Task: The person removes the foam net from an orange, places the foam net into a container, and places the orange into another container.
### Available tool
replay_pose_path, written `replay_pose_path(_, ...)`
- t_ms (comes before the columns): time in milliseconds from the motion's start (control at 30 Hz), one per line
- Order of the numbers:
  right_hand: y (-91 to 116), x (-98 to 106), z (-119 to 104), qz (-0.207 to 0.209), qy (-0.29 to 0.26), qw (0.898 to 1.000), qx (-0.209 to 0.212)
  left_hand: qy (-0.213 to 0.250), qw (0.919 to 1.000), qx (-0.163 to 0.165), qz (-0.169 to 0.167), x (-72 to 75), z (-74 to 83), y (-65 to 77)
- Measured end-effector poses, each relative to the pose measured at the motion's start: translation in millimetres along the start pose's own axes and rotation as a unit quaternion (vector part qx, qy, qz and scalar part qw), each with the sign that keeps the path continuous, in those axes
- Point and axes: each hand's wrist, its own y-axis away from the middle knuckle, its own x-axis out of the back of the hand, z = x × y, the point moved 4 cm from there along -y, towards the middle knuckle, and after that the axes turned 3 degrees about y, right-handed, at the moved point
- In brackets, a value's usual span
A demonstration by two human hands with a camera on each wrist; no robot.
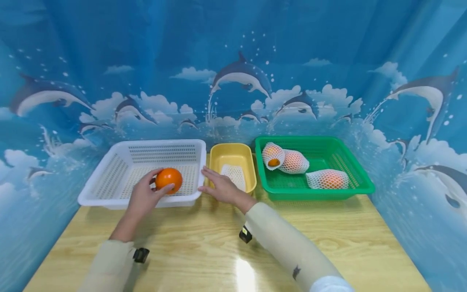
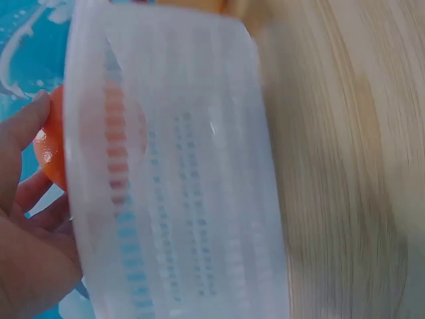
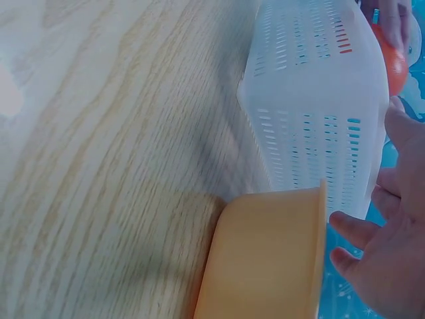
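Observation:
My left hand [image 1: 143, 196] holds a shiny round orange [image 1: 169, 181] over the front part of the white plastic basket [image 1: 103, 178], thumb on the near side and fingers behind. In the left wrist view the orange [image 2: 50, 143] shows partly through the slotted basket wall [image 2: 199, 166]. My right hand [image 1: 223, 187] reaches across the small yellow basin [image 1: 251, 170], its fingers extended at the white basket's right rim. The right wrist view has this hand [image 3: 398, 246] beside the rim, holding nothing. A white foam net [image 1: 234, 175] lies in the yellow basin, partly behind the right hand.
On the right stands a green basket [image 1: 317, 195] with several net-wrapped fruits, among them one fruit [image 1: 328, 179] near its front wall. All the containers sit in a row at the back of the wooden table [image 1: 204, 247], before a blue dolphin-print curtain [image 1: 164, 48].

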Motion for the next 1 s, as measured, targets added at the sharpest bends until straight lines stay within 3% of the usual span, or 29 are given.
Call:
replay_pose_path(167, -0.7, 0.0, -0.3, 0.000, 0.001, 1.000, -0.002, -0.067, 0.9977, -0.008, 0.001, 19.8, -13.0, -9.9)
replay_pose_path(433, 0.0, 0.4, -0.4, -0.001, -0.009, 1.000, -0.004, -0.129, 0.9905, 0.013, -0.046, 46.0, -25.7, -33.2)
replay_pose_path(667, 0.6, 0.0, -0.7, -0.003, -0.012, 1.000, -0.009, -0.155, 0.9824, 0.066, -0.082, 56.6, -44.9, -46.2)
replay_pose_path(1000, 0.5, -0.2, -0.3, -0.003, -0.013, 1.000, -0.005, -0.206, 0.9620, 0.141, -0.111, 63.9, -59.2, -53.3)
